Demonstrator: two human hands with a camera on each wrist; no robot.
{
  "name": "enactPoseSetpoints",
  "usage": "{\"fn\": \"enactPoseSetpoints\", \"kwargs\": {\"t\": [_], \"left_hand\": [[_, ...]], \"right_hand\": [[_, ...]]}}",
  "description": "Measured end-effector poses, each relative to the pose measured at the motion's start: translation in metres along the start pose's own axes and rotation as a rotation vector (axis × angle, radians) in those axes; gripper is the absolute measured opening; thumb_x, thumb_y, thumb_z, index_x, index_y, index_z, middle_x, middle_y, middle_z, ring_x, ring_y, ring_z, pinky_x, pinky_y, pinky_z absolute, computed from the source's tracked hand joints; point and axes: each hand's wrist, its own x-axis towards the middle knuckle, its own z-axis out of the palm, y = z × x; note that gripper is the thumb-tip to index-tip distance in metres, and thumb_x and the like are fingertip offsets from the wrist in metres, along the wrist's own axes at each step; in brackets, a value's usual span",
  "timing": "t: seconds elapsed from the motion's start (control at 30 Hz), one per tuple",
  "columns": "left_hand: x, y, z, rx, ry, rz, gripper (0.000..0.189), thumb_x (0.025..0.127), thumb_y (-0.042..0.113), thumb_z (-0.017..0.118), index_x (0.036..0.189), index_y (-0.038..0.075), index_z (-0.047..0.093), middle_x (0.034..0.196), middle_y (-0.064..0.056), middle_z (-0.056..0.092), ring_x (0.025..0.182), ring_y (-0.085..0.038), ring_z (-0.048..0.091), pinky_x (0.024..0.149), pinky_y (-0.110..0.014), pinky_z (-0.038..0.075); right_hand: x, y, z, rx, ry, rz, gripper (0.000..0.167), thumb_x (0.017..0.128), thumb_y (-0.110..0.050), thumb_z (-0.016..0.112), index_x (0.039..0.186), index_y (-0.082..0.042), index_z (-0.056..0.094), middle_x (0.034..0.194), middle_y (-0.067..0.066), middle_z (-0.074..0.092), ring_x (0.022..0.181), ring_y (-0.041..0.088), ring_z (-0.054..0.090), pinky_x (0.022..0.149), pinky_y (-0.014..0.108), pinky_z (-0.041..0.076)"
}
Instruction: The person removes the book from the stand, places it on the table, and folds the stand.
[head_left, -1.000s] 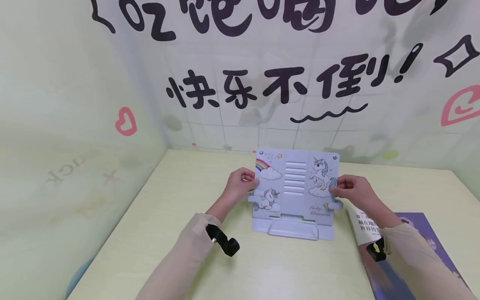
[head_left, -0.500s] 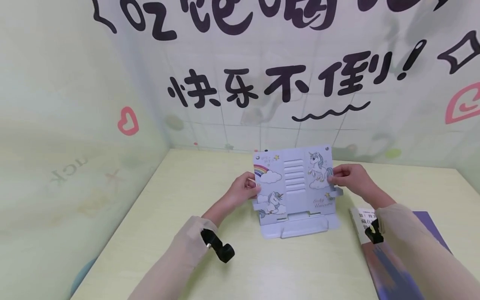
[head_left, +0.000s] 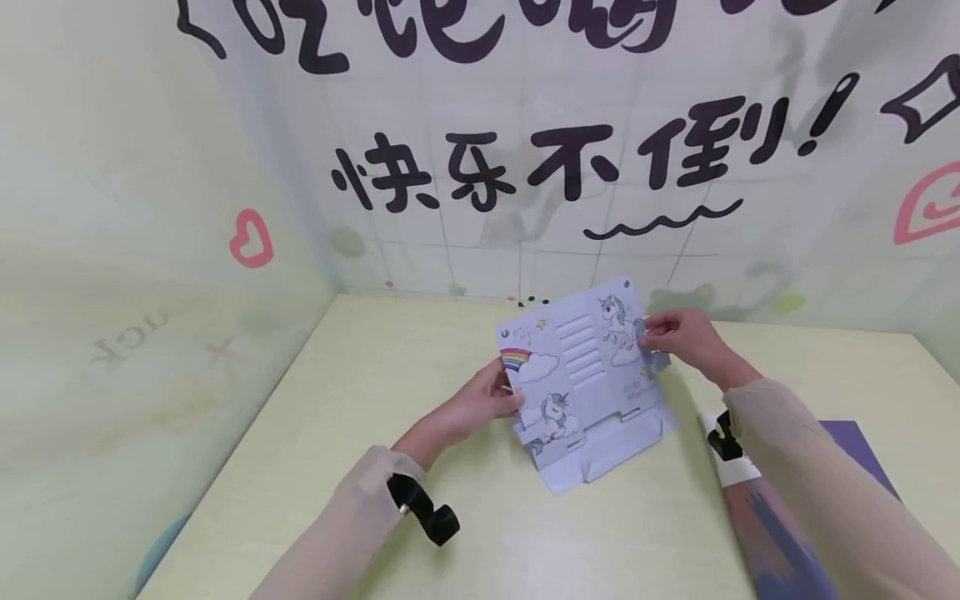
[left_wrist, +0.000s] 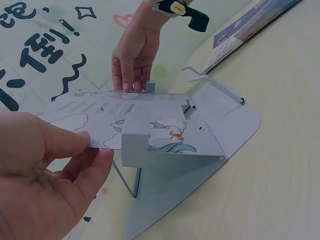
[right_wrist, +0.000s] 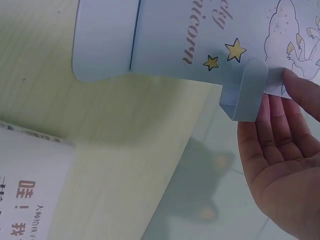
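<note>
A pale lilac book stand with unicorn, rainbow and cloud drawings stands propped on the table, turned at an angle. My left hand pinches its left edge, thumb on the printed face and fingers behind. At the opposite edge my right hand grips the panel in the same way. In the left wrist view, the base plate and a thin wire prop show beneath the raised panel. A folded side clip sits beside my right fingers in the right wrist view.
A book with a purple and brown cover lies at the right, partly hidden under my right sleeve. Behind the pale wooden table hangs a whitish curtain with black lettering. A black camera mount sits on my left wrist.
Both hands have turned the book stand anticlockwise. Its right side has moved back and leftward with my right hand, while its left side has come slightly nearer.
</note>
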Motion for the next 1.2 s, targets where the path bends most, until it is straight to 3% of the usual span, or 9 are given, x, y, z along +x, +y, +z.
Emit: {"fn": "enactPoseSetpoints", "kwargs": {"t": [0.2, 0.37, 0.63, 0.93, 1.2], "left_hand": [[-0.012, 0.001, 0.002, -0.057, -0.087, -0.001, 0.045, 0.09, -0.006, 0.048, 0.133, 0.001, 0.035, 0.115, -0.017, 0.054, 0.098, -0.024, 0.056, 0.086, -0.032, 0.049], [-0.02, -0.001, 0.001, -0.082, -0.105, -0.001, 0.044, 0.089, -0.007, 0.048, 0.131, 0.0, 0.036, 0.113, -0.016, 0.056, 0.097, -0.023, 0.057, 0.086, -0.033, 0.048], [-0.024, 0.001, 0.002, -0.123, -0.157, -0.031, 0.048, 0.088, -0.008, 0.05, 0.133, 0.003, 0.036, 0.113, -0.016, 0.058, 0.098, -0.026, 0.059, 0.086, -0.033, 0.049], [-0.02, 0.003, 0.002, -0.14, -0.198, -0.041, 0.045, 0.088, -0.006, 0.051, 0.131, 0.002, 0.039, 0.113, -0.016, 0.058, 0.099, -0.026, 0.059, 0.089, -0.034, 0.047], [-0.022, 0.002, 0.001, -0.205, -0.216, -0.042, 0.051, 0.087, -0.008, 0.049, 0.135, 0.002, 0.035, 0.118, -0.02, 0.056, 0.101, -0.028, 0.058, 0.09, -0.036, 0.047]], "right_hand": [[0.009, -0.008, 0.006, -0.024, -0.018, -0.008, 0.038, 0.081, -0.01, 0.069, 0.109, 0.011, 0.057, 0.089, 0.011, 0.062, 0.077, 0.013, 0.052, 0.067, 0.022, 0.043], [0.018, -0.013, 0.014, -0.037, -0.035, -0.03, 0.035, 0.081, -0.011, 0.068, 0.108, 0.009, 0.059, 0.089, 0.012, 0.06, 0.081, 0.021, 0.051, 0.07, 0.027, 0.041], [0.019, -0.013, 0.016, -0.043, -0.046, -0.038, 0.032, 0.082, -0.01, 0.067, 0.108, 0.008, 0.059, 0.091, 0.013, 0.062, 0.084, 0.022, 0.054, 0.07, 0.027, 0.043], [-0.003, -0.017, -0.003, -0.073, -0.031, -0.117, 0.028, 0.084, -0.007, 0.063, 0.108, 0.009, 0.061, 0.089, 0.014, 0.063, 0.082, 0.021, 0.056, 0.07, 0.027, 0.046], [-0.04, -0.007, 0.0, -0.057, -0.088, -0.09, 0.027, 0.085, -0.008, 0.063, 0.106, 0.009, 0.06, 0.083, 0.013, 0.064, 0.075, 0.022, 0.058, 0.066, 0.026, 0.047]]}}
